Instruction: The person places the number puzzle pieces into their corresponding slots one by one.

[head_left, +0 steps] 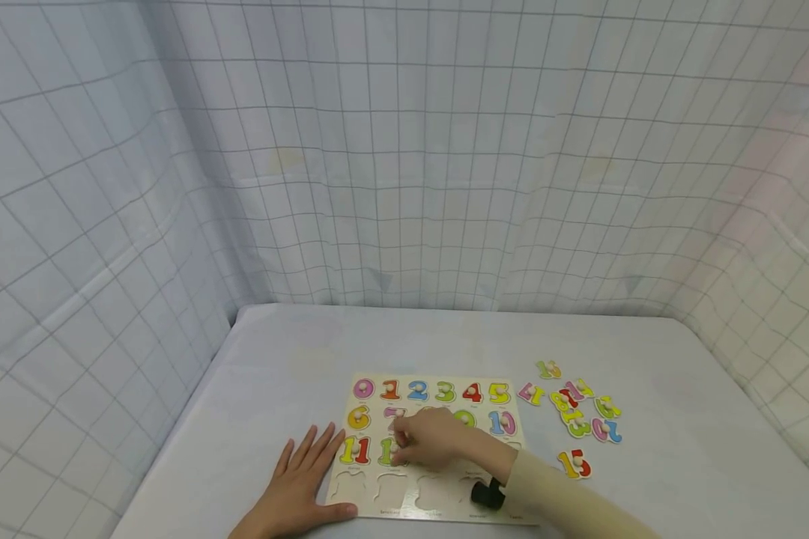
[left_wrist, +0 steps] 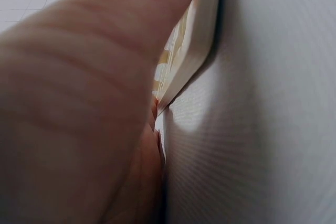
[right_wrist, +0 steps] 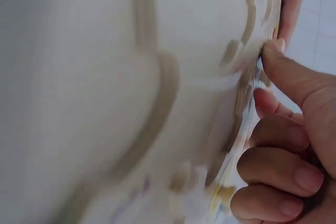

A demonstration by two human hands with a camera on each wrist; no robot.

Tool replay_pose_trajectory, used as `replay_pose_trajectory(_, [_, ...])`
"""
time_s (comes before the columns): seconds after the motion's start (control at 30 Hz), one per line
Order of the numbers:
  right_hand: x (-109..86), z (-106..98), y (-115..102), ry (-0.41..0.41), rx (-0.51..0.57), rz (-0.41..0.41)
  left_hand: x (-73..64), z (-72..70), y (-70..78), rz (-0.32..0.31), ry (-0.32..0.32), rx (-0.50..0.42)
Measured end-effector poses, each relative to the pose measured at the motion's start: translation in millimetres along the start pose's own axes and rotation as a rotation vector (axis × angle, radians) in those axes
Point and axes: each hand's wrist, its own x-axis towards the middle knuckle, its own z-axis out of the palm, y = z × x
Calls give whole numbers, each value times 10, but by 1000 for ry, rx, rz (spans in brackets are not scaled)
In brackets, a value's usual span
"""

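Head view evenly lit; faint glare toward the near edge of the board (head_left: pixel 411 495). Left wrist view dimmer, shadow alongside board. Right wrist view: board blurred up close.

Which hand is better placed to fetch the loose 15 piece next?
Right, probably. The right hand, at the 12 piece, is nearer the loose 15 piece, which lies right of the number puzzle board. The left hand rests by the board's left edge.
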Motion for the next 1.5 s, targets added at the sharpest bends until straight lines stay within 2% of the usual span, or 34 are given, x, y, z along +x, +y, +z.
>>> replay_pose_trajectory(0.13, [-101, -58, 153, 35, 88, 5, -3, 3, 5, -10, 1, 5])
replay_pose_trajectory(0.3, [-313, -192, 427, 141, 214, 49, 0, 10, 6, -20, -2, 7])
replay_pose_trajectory(0.4, [-484, -268, 629, 194, 284, 77, -7, 8, 7, -24, -7, 5])
replay_pose_trajectory(0.47, [-616, -311, 768, 211, 345, 114, -10, 10, 6, -24, -11, 6])
replay_pose_trajectory(0.63, [-1001, -418, 1114, 280, 423, 220, -7, 25, 0, -19, -9, -2])
replay_pose_trajectory(0.87, [-1558, -574, 1457, 342, 425, 388, -5, 58, -35, -16, 20, 6])
replay_pose_trajectory(1.03, [-1832, -645, 1598, 366, 414, 461, -2, 29, -31, -25, 1, 10])
replay_pose_trajectory(1.23, [-1969, -608, 1680, 362, 418, 517, 0, 3, -5, -35, -9, 3])
replay_pose_trajectory(1.5, [-1973, -391, 1693, 300, 373, 594, 26, 2, 12, -17, -1, -13])
